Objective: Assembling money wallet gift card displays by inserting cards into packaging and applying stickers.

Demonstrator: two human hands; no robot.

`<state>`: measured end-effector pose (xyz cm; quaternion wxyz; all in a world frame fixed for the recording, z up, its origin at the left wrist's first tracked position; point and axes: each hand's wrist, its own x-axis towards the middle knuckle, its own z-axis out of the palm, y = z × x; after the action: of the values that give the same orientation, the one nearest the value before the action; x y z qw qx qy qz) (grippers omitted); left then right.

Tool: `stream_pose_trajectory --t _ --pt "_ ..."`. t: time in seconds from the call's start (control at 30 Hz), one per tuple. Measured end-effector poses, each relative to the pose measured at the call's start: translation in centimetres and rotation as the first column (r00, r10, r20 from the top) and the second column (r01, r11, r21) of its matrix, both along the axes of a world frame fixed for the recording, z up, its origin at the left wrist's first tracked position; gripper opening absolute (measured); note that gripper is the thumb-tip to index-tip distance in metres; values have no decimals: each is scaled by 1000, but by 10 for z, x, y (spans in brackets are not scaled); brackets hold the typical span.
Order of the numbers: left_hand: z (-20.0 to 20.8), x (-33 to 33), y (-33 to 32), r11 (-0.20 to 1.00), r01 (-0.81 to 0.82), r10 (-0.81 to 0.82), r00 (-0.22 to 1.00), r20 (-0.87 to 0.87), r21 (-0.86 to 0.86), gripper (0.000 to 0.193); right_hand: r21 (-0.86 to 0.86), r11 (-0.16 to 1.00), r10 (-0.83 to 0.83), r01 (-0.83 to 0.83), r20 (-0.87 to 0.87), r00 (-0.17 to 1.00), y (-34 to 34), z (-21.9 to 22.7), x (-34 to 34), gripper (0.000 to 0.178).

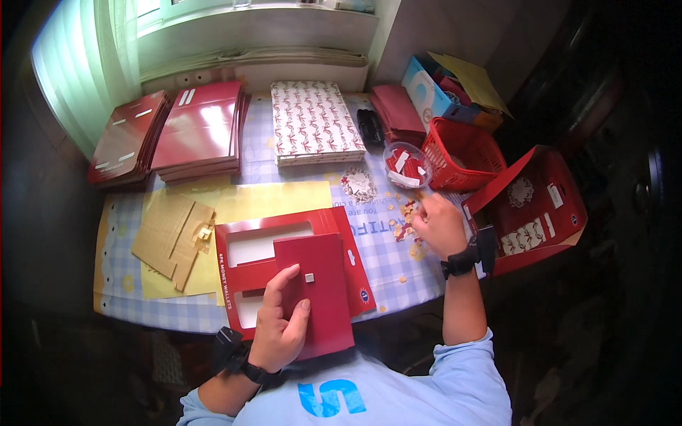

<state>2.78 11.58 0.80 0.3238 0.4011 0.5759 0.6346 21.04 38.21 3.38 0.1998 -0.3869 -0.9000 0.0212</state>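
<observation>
My left hand (pixel 277 332) grips a dark red folded card wallet (pixel 325 312) by its lower left, fingers spread over its face. A small white square pad (pixel 309 277) sits on the wallet's upper part. Beneath it lies a flat red box sleeve (pixel 361 282) with two cut-out windows. My right hand (pixel 440 226) is over small red and yellowish scraps (pixel 406 226) on the cloth. Its fingers are drawn together, and whatever they hold is too small to make out. A round wreath-shaped cut-out (pixel 359 184) lies just to the left of the scraps.
Stacks of red card boxes (pixel 197 128) stand at the far left, beside a patterned stack (pixel 312 121). A clear tub (pixel 407 167), red basket (pixel 462 156) and blue box (pixel 430 96) stand far right. Nearer is an open red box (pixel 529 213). Folded brown cardboard (pixel 167 241) lies left.
</observation>
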Motion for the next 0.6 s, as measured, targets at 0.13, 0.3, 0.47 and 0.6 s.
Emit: stream_pose_trajectory --t 0.13,0.3,0.47,0.6 --pt "0 0 2 1000 -14 14 1000 4 11 49 -183 948 234 -261 -158 959 12 4 -25 12" --pt "0 0 -1 1000 11 -12 1000 25 16 48 -275 884 380 -378 -50 924 41 -7 -81 22" --pt "4 -1 -6 999 30 -30 999 33 -11 49 -262 896 424 -358 270 865 64 -12 -110 32" --pt "5 -3 -11 1000 2 -2 1000 13 6 48 -320 913 386 -251 486 784 54 2 -128 41"
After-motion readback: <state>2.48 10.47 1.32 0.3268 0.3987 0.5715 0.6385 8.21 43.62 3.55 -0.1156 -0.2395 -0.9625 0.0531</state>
